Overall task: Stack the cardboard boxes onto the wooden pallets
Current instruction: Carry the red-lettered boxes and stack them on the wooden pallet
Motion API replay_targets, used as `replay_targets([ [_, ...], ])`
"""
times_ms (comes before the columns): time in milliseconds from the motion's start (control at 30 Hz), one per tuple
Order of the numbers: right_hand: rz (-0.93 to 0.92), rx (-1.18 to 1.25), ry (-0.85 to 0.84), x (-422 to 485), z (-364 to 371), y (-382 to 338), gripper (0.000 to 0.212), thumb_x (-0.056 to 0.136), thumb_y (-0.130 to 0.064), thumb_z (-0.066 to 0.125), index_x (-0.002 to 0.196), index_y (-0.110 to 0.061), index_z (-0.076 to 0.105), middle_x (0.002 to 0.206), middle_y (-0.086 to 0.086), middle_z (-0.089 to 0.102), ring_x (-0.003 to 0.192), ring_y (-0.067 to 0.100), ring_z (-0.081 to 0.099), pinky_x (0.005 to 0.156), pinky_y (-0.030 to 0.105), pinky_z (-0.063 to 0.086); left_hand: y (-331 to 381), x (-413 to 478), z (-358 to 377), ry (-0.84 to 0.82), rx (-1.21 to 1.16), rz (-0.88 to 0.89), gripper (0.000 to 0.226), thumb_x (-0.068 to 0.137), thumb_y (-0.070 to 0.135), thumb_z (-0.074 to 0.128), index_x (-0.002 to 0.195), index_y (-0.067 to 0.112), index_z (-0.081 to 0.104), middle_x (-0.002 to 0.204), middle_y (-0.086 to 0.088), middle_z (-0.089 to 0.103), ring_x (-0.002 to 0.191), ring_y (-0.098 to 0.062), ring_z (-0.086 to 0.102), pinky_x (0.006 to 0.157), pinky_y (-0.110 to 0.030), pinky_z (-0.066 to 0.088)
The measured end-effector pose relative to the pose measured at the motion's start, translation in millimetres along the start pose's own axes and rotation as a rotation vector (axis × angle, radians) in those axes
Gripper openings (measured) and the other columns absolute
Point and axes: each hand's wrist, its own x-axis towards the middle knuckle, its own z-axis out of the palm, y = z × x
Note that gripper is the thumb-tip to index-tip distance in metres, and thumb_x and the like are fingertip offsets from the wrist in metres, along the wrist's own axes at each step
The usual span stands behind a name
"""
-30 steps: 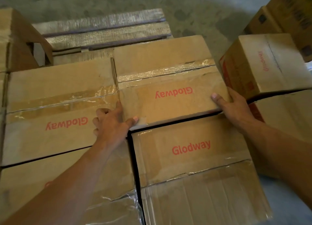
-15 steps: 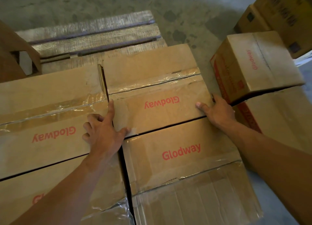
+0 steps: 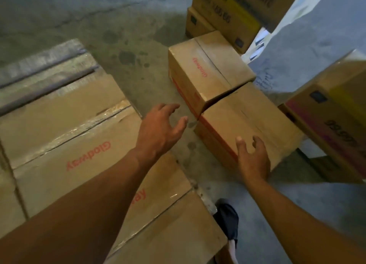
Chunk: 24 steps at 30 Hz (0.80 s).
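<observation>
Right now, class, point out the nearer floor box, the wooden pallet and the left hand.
nearer floor box (image 3: 257,113), head view, middle of its top face.
wooden pallet (image 3: 43,57), head view, a bare slat.
left hand (image 3: 158,129), head view, back of the hand.

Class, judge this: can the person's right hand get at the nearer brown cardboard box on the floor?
Probably yes: the open right hand is at the near edge of the nearer brown cardboard box, with nothing between them.
</observation>
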Motion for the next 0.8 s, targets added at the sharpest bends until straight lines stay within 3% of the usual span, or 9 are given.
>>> replay_targets([
  [233,0.258,0.096,0.087,57,-28,97,0.072,0.096,-0.052,0.059,0.155,-0.018,0.036,0.157,0.010,0.041,0.141,0.030,0.041,0.111,0.040,0.036,36,57,116,-0.241,0.045,-0.021,0.080,0.088,0.063,0.063,0.149,0.016,0.043,0.144,-0.010,0.052,0.127,-0.025,0.053,0.102,-0.039,0.044],
  [367,0.313,0.121,0.115,79,-31,133,0.073,0.094,-0.050,0.064,0.153,-0.014,0.040,0.154,0.009,0.046,0.140,0.027,0.043,0.110,0.036,0.035,37,81,162,-0.269,0.066,-0.073,0.081,0.086,0.059,0.069,0.148,0.014,0.043,0.145,-0.012,0.048,0.131,-0.030,0.049,0.105,-0.043,0.043],
  [600,0.502,0.302,0.033,96,-7,165,0.112,0.069,-0.078,0.063,0.159,-0.024,0.025,0.160,0.005,0.036,0.144,0.025,0.039,0.117,0.048,0.036,29,118,212,-0.316,0.089,-0.126,0.097,0.081,0.061,0.071,0.154,0.010,0.033,0.153,-0.015,0.038,0.140,-0.034,0.040,0.111,-0.052,0.041],
  [800,0.584,0.520,0.078,103,24,169,0.103,0.052,-0.084,0.072,0.138,-0.032,0.053,0.131,-0.008,0.062,0.118,0.017,0.061,0.105,0.044,0.049,5,133,231,-0.404,0.041,-0.210,0.109,0.073,0.077,0.065,0.154,0.013,0.031,0.151,-0.013,0.041,0.139,-0.033,0.042,0.112,-0.053,0.040],
])
